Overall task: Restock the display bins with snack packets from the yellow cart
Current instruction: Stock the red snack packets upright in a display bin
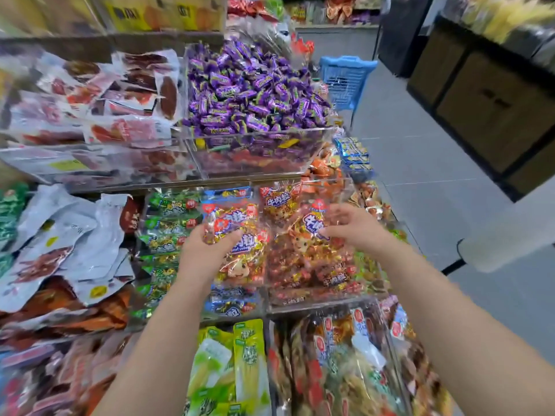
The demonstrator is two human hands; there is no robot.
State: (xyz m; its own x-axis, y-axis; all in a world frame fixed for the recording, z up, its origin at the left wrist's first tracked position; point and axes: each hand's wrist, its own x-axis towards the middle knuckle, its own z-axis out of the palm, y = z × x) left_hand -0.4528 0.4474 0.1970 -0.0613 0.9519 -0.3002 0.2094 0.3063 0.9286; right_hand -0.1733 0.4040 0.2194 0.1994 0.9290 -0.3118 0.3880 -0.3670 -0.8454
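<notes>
Two clear bags of gold and red wrapped beef snacks lie over the middle tier of clear display bins (324, 298). My left hand (207, 250) grips the left snack bag (237, 235) along its left edge, thumb on top. My right hand (348, 225) pinches the right snack bag (306, 241) near its top, over the bin of red-wrapped snacks. Both forearms reach in from the bottom of the view. The yellow cart is out of view.
A bin heaped with purple candies (255, 91) stands on the tier above. Meat packets (90, 100) fill the bins at left, green packets (168, 232) beside my left hand, yellow-green packs (240, 361) below. A blue basket (345, 79) stands in the grey-tiled aisle at right.
</notes>
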